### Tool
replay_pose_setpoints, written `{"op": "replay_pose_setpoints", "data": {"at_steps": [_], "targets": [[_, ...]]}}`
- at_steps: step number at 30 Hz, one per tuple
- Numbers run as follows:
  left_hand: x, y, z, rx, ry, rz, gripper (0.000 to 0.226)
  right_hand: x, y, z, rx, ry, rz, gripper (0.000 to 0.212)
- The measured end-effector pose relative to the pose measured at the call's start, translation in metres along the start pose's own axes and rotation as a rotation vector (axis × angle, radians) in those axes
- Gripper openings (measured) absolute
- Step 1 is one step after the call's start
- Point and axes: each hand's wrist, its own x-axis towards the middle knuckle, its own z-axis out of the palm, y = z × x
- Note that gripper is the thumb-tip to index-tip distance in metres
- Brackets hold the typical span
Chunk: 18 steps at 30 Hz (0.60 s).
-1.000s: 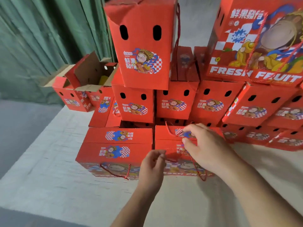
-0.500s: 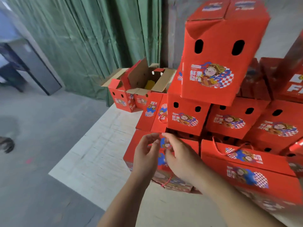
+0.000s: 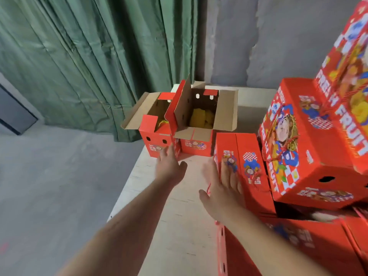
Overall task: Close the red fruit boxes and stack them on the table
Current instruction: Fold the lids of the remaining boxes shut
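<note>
Two red fruit boxes stand with flaps up at the far left of the pale table [image 3: 179, 226]: the left open box [image 3: 155, 142] and the right open box [image 3: 201, 120], yellow fruit showing inside. My left hand [image 3: 169, 168] reaches out flat with fingers apart, its fingertips at the left open box's front. My right hand [image 3: 223, 190] is spread open, fingers against the side of a closed red box [image 3: 241, 154] lying flat. Neither hand holds anything. A stack of closed red boxes [image 3: 302, 148] rises on the right.
A green curtain [image 3: 89, 56] hangs behind the table's far left corner, with a grey wall [image 3: 258, 36] beside it. Grey floor [image 3: 49, 186] drops off along the table's left edge. More closed red boxes [image 3: 288, 246] lie at the bottom right.
The view has swung left and up toward the open boxes. Both hands have left the closed box in front and stretched forward with fingers spread.
</note>
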Motion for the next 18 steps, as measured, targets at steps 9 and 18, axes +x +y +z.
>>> {"op": "replay_pose_setpoints", "data": {"at_steps": [9,18], "targets": [[0.130,-0.042,-0.021,0.646,0.005,0.263,0.061,0.005,-0.006,0.021,-0.277,0.157,0.047,0.097],[0.121,-0.062,-0.029,0.771,0.083,0.480,0.024,0.008,-0.003,0.024,-0.333,0.135,0.061,0.093]]}}
